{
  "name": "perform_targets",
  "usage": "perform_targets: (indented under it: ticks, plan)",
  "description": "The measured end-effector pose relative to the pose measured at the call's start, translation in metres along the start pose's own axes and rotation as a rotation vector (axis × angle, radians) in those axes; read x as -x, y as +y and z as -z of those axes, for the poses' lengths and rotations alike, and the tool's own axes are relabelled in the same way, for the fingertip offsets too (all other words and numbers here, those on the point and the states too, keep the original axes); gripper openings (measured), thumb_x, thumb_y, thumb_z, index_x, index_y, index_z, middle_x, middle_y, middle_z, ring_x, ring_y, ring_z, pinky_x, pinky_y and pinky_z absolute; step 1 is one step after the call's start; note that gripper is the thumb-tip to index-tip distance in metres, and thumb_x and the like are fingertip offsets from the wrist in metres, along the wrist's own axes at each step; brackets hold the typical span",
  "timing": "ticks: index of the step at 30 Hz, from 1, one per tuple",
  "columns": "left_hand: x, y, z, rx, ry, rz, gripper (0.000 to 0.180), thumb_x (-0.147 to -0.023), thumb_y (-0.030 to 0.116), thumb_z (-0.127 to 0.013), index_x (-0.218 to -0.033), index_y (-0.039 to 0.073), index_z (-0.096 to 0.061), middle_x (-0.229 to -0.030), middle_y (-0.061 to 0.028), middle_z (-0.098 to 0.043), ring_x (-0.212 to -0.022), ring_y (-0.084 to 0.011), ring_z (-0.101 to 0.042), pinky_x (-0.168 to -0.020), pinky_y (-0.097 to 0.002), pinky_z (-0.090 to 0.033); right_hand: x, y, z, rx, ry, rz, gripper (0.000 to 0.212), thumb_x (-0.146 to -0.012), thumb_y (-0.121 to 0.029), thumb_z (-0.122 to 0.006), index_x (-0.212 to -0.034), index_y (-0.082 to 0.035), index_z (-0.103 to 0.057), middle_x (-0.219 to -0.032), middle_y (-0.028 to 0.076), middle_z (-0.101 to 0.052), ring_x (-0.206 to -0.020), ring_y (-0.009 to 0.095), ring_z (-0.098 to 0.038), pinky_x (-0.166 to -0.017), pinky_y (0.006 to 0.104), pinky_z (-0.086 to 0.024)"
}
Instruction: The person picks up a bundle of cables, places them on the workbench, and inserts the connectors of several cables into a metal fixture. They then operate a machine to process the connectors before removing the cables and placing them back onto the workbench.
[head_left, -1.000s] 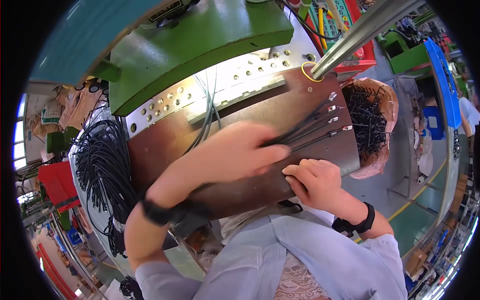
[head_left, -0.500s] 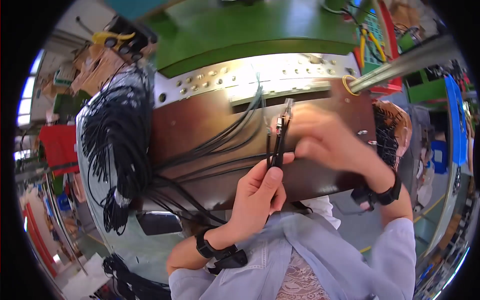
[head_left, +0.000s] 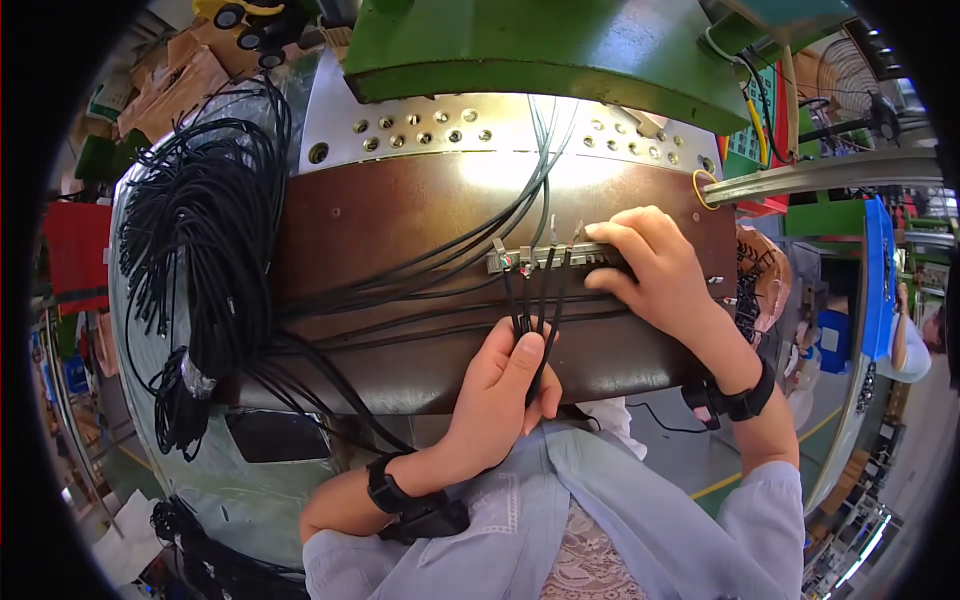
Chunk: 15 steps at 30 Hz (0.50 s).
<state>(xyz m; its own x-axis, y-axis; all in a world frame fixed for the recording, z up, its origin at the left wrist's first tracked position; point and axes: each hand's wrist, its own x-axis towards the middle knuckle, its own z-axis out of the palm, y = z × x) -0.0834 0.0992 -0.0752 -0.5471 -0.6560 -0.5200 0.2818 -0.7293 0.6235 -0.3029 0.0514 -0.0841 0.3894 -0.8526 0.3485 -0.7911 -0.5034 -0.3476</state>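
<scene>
Looking down from the head view, here's my left hand (head_left: 505, 385), near the middle of the brown worktop (head_left: 420, 365), thumb and forefinger pressed together on a small bunch of black cables (head_left: 530, 325). Their bared metal-tipped cable ends (head_left: 506, 260) fan out on the far side of my grip, lying at or over a narrow metal bar (head_left: 597, 254). Whether any tip is seated in it, I can't tell.

Over to my right hand (head_left: 592, 256): it's at the bar's right end, thumb on the near side and forefinger on the far side, a gap between them. I can't tell whether either tip touches metal or the rightmost end.

Left of me sits the big black cable bundle (head_left: 205, 225), with strands trailing across the worktop; some run on to the bright area under the green machine body (head_left: 540, 60).

My read: this is the setting step, spreading ends along the bar one by one. The next move, I'd say, calls for a steady left pinch while the right fingertips line up each end and settle it; a loose grip could let neighbours cross.
</scene>
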Motion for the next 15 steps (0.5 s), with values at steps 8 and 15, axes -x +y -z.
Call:
perform_targets:
  ticks: [8,15]
  plan:
    - [0.002,0.000,-0.003,-0.039,0.003,0.007,0.018,-0.101,0.026,-0.037,-0.105,0.009,-0.042,-0.063,-0.0052,-0.053,-0.043,-0.0057,-0.039,-0.040,-0.0181,-0.030,-0.010,-0.018,0.009,0.135,0.094,0.017,0.029,-0.073,-0.009,-0.069,-0.101,-0.007,-0.060,-0.087,0.008,-0.058,-0.079,0.026,-0.056,-0.066,0.0335,-0.048]
    - [0.003,-0.002,-0.010,-0.062,0.139,-0.212,0.022,-0.100,0.025,-0.039,-0.106,0.005,-0.046,-0.070,-0.0056,-0.056,-0.051,-0.0081,-0.047,-0.049,-0.0193,-0.037,-0.019,-0.017,-0.009,-0.141,0.118,-0.001,0.021,-0.073,0.004,-0.062,-0.091,-0.004,-0.059,-0.090,0.009,-0.061,-0.080,0.027,-0.058,-0.067,0.0326,-0.049]
